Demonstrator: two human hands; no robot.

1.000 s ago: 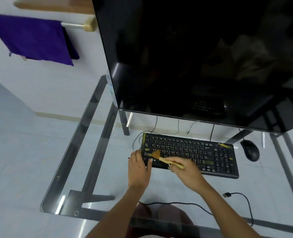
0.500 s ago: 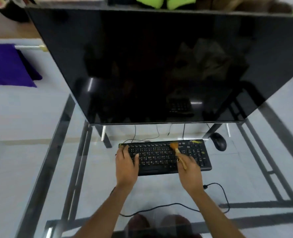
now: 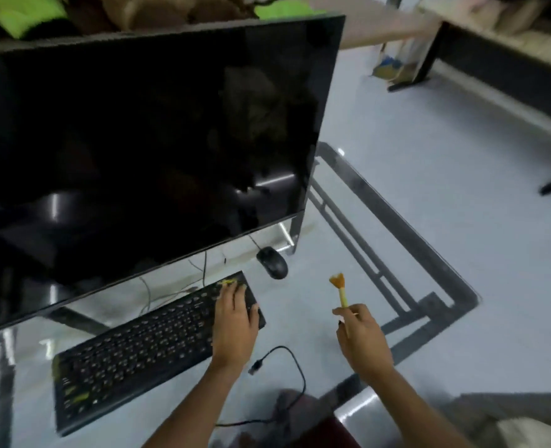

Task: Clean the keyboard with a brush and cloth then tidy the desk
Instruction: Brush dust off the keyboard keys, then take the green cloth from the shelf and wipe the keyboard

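The right hand [image 3: 359, 337] has its grip closed round the lower handle of the brush [image 3: 341, 291], fingers curled about the pale yellow stem. The brush stands nearly upright, its orange bristle head fanned at the top, held in the air above the glass surface [image 3: 406, 221] to the right of the keyboard and apart from it. The left hand [image 3: 235, 321] lies flat on the right end of the keyboard [image 3: 138, 344], fingers straight and spread over the keys, thumb at the near edge, its grip holding nothing. The black keyboard lies slanted across the surface, below the dark monitor [image 3: 144, 140]. A black mouse [image 3: 272, 262] sits just beyond the keyboard's far right corner. A loose black cable [image 3: 295, 367] with a free plug curls on the surface between the two forearms.
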